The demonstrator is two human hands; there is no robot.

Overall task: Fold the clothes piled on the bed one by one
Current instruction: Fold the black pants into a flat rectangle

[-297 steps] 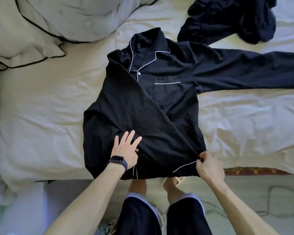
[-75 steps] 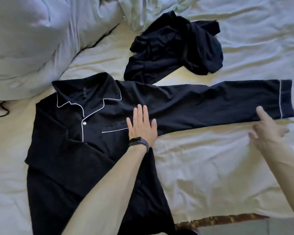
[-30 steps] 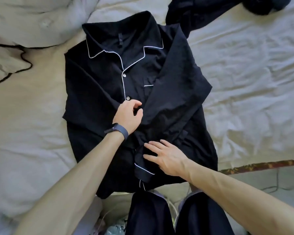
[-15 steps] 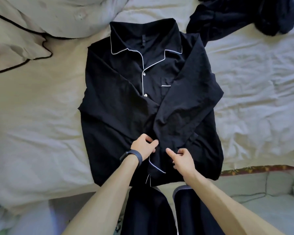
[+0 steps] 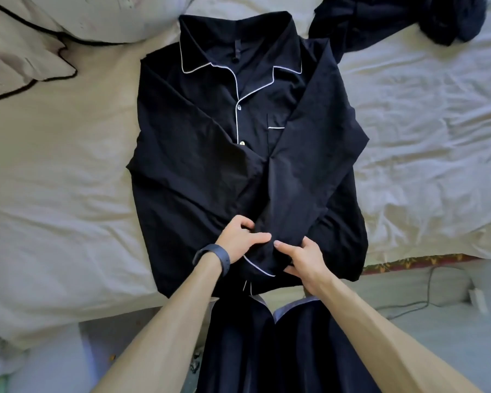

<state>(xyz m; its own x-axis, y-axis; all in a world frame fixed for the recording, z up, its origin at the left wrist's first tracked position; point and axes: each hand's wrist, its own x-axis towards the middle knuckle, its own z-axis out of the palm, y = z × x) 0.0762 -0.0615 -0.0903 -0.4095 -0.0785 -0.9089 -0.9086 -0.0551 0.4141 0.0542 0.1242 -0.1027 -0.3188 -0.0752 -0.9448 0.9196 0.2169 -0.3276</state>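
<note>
Rumpled white bedding is covering the bed (image 5: 54, 194), and a black pajama shirt (image 5: 199, 171) with white piping is lying face up at its near edge, collar pointing toward the far edge. Both sleeves are lying folded inward across the front, meeting below the pocket. The left hand (image 5: 238, 239), wearing a dark wristband (image 5: 213, 258), is pinching the cuff (image 5: 262, 259) of the right-side sleeve with thumb and curled fingers. The right hand (image 5: 304, 259) is gripping the same cuff from the other side, thumb on top and fingers curling around the fabric. A heap of dark clothes (image 5: 394, 21) is sitting toward the bed's far right corner, just beside the shirt's shoulder. A white pillow (image 5: 102, 18) edged in black is lying at the far left corner.
</note>
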